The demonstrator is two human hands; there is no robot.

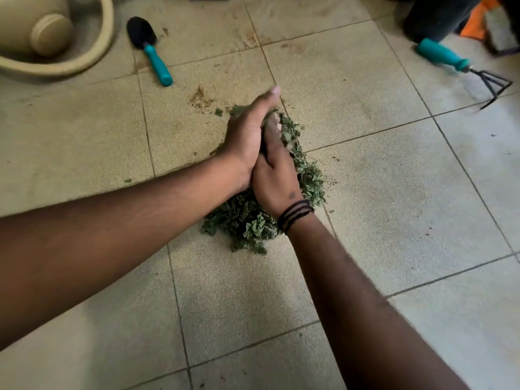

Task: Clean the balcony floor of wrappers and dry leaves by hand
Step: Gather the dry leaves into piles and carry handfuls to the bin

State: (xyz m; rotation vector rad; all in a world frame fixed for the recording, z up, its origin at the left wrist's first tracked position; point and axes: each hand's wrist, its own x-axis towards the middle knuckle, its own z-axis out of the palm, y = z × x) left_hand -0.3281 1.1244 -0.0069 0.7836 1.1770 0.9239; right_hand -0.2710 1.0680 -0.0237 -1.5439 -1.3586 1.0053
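Note:
A heap of dry green leaves (pixel 247 220) lies on the beige tiled floor (pixel 394 192) in the middle of the view. Both my hands meet over its top. My left hand (pixel 247 130) reaches in from the left, fingers straight, its palm pressed against the heap and against my right hand. My right hand (pixel 277 175), with black threads round the wrist, comes from the lower right and presses leaves from the other side. Its fingertips are blurred among the leaves. A few loose leaf bits (pixel 218 111) lie just beyond the heap. No wrappers show.
A teal-handled black trowel (pixel 152 49) lies at the upper left beside a beige watering can (pixel 42 32). A teal-handled hand rake (pixel 461 63) lies at the upper right by a dark pot (pixel 433 15) and an orange object (pixel 478 21). Soil smears (pixel 201 98) mark the tiles.

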